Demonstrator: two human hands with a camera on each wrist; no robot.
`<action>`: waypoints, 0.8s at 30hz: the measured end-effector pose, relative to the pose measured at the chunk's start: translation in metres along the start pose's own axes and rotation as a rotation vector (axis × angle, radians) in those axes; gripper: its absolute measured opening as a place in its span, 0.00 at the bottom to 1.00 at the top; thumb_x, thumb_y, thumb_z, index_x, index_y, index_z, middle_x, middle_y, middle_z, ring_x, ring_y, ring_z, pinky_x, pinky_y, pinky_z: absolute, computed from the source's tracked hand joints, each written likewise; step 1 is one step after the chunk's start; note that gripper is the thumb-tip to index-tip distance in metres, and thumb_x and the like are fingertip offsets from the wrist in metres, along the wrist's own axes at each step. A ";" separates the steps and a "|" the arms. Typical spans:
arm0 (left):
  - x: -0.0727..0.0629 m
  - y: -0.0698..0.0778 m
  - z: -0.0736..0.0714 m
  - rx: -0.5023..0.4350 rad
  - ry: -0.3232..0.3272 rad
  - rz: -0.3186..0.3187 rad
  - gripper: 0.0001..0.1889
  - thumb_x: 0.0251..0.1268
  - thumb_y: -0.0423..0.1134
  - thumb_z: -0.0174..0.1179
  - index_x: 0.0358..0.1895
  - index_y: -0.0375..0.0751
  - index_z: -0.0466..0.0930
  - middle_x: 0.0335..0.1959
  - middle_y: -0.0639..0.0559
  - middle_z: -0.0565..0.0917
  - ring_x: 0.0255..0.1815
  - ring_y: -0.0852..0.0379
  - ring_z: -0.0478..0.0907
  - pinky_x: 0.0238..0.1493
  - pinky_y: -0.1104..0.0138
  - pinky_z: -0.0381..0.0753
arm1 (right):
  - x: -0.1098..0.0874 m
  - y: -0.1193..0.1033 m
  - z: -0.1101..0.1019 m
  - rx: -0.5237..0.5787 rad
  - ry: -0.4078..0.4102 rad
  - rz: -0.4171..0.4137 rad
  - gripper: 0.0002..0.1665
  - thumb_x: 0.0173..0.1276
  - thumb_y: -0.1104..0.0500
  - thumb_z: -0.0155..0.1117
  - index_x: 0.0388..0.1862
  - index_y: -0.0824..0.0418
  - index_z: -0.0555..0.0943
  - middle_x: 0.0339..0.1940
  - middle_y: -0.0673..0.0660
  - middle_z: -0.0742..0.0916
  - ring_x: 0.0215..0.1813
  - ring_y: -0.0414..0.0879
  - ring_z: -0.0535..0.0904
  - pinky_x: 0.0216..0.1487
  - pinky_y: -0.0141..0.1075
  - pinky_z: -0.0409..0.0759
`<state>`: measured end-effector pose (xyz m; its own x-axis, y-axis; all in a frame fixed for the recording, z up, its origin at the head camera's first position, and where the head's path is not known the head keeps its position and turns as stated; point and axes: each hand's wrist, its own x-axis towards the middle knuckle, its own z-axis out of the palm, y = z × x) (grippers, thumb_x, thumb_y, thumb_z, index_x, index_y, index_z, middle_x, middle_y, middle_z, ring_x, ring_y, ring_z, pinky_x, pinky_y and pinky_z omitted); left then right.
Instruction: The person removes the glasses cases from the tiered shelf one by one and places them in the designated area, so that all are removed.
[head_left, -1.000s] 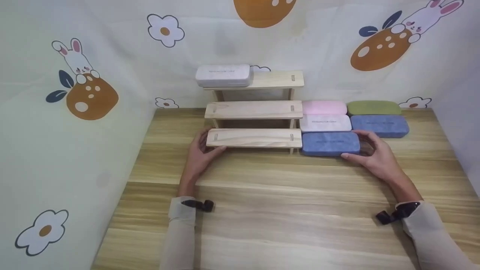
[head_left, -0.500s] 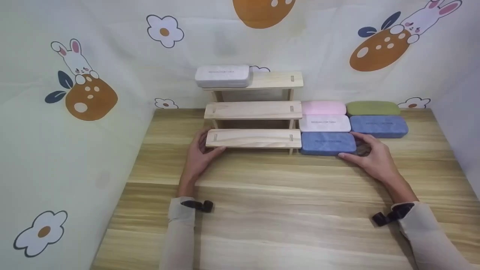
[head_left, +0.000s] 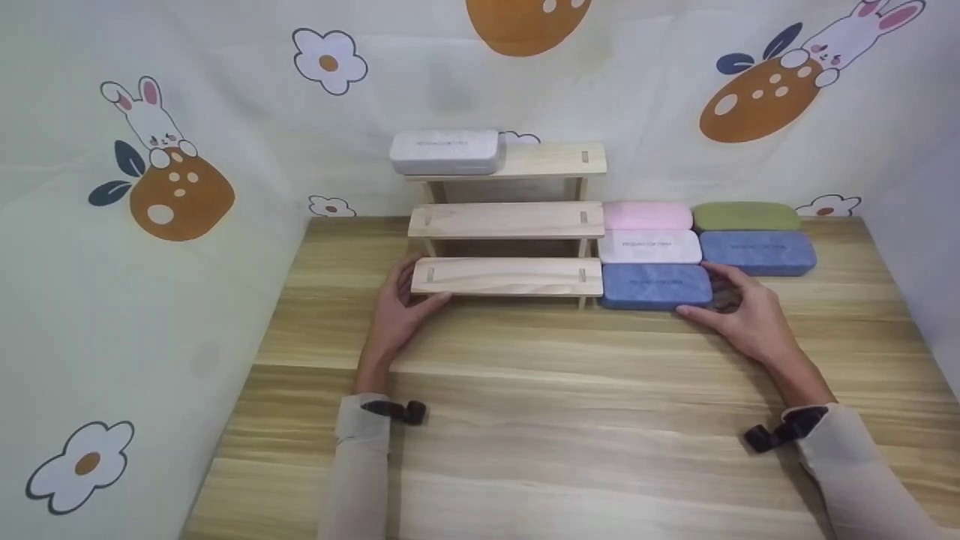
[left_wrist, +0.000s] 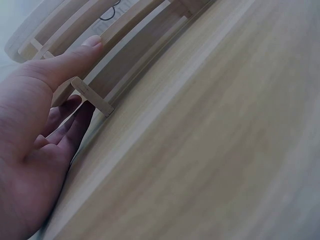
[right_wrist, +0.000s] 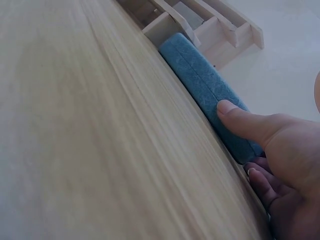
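Observation:
A three-step wooden display rack (head_left: 506, 276) stands against the back wall. My left hand (head_left: 397, 307) holds the left end of its lowest step, thumb along the front edge and fingers round the end. To the rack's right lies a blue glasses case (head_left: 656, 286), its left end against the lowest step. The right hand (head_left: 754, 315) grips this case at its right end; in the right wrist view the thumb presses the front side of the blue case (right_wrist: 200, 80) and the fingers curl at its end. A light grey glasses case (head_left: 446, 151) rests on the top step, at the left.
Behind the held case are a white case (head_left: 651, 246) and a pink case (head_left: 649, 215). Right of these lie another blue case (head_left: 759, 252) and a green case (head_left: 748, 216). A patterned cloth wall (head_left: 645, 90) borders the wood-grain table (head_left: 570, 420).
My right hand has moved slightly left, and the front blue case has shifted a little left with it. The left hand and the rack have stayed in place.

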<state>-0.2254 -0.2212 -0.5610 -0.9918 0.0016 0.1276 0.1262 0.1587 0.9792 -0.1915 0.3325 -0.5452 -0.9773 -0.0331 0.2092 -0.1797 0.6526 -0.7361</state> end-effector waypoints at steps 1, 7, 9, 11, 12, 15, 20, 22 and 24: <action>0.000 0.000 0.000 0.001 0.000 -0.002 0.48 0.58 0.41 0.84 0.80 0.46 0.68 0.80 0.45 0.75 0.83 0.50 0.70 0.87 0.57 0.66 | 0.000 0.000 0.000 0.006 -0.005 0.002 0.49 0.58 0.48 0.89 0.77 0.58 0.78 0.58 0.64 0.90 0.43 0.26 0.82 0.45 0.14 0.79; 0.001 -0.001 0.000 0.003 -0.003 0.016 0.48 0.57 0.42 0.85 0.80 0.44 0.68 0.78 0.46 0.77 0.81 0.52 0.72 0.86 0.58 0.69 | 0.000 0.001 -0.001 0.015 -0.007 -0.001 0.49 0.58 0.49 0.89 0.76 0.57 0.78 0.57 0.64 0.90 0.42 0.26 0.83 0.44 0.14 0.80; 0.001 -0.002 0.000 0.010 -0.002 0.023 0.48 0.57 0.43 0.85 0.80 0.44 0.68 0.78 0.46 0.77 0.81 0.53 0.73 0.85 0.59 0.70 | 0.000 0.001 -0.002 0.015 -0.010 -0.008 0.49 0.58 0.49 0.90 0.76 0.57 0.78 0.56 0.64 0.91 0.42 0.26 0.83 0.43 0.14 0.80; 0.001 -0.001 0.000 0.011 -0.001 0.029 0.48 0.57 0.43 0.85 0.80 0.42 0.68 0.78 0.46 0.77 0.80 0.52 0.73 0.84 0.59 0.71 | 0.000 0.001 -0.003 0.020 -0.015 -0.014 0.49 0.57 0.49 0.90 0.76 0.57 0.78 0.55 0.65 0.91 0.42 0.26 0.83 0.44 0.14 0.80; 0.001 -0.001 0.000 0.011 -0.002 0.029 0.48 0.58 0.43 0.85 0.80 0.42 0.68 0.78 0.46 0.77 0.81 0.52 0.73 0.85 0.59 0.71 | 0.000 0.000 -0.004 0.024 -0.018 -0.015 0.50 0.57 0.49 0.90 0.76 0.58 0.78 0.55 0.65 0.91 0.43 0.26 0.83 0.44 0.14 0.80; 0.000 0.000 0.000 0.010 0.001 0.027 0.49 0.57 0.42 0.85 0.81 0.41 0.67 0.78 0.45 0.77 0.81 0.51 0.73 0.85 0.58 0.70 | 0.001 0.000 -0.007 0.046 -0.031 -0.012 0.50 0.57 0.50 0.90 0.76 0.59 0.78 0.57 0.67 0.91 0.44 0.24 0.83 0.46 0.14 0.82; 0.000 0.001 0.000 0.021 0.009 0.023 0.49 0.57 0.43 0.85 0.81 0.41 0.67 0.79 0.44 0.76 0.81 0.51 0.73 0.84 0.59 0.71 | 0.002 -0.002 -0.010 0.094 -0.023 0.038 0.48 0.58 0.50 0.90 0.75 0.59 0.79 0.59 0.66 0.90 0.45 0.25 0.85 0.48 0.17 0.85; 0.000 0.001 0.000 0.021 0.007 0.021 0.49 0.56 0.43 0.85 0.81 0.42 0.67 0.79 0.44 0.76 0.81 0.51 0.73 0.84 0.59 0.71 | 0.002 -0.004 -0.011 0.099 0.002 0.047 0.46 0.58 0.50 0.89 0.74 0.59 0.80 0.58 0.65 0.90 0.45 0.26 0.86 0.48 0.17 0.85; 0.000 0.001 0.000 0.014 0.005 0.021 0.49 0.56 0.43 0.85 0.80 0.43 0.68 0.79 0.45 0.76 0.80 0.51 0.73 0.84 0.60 0.71 | 0.002 -0.007 -0.011 0.096 0.041 0.047 0.42 0.60 0.50 0.88 0.71 0.58 0.82 0.56 0.64 0.91 0.45 0.28 0.87 0.46 0.17 0.85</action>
<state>-0.2253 -0.2206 -0.5604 -0.9888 0.0003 0.1490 0.1468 0.1720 0.9741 -0.1908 0.3362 -0.5326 -0.9799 0.0278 0.1976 -0.1457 0.5770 -0.8037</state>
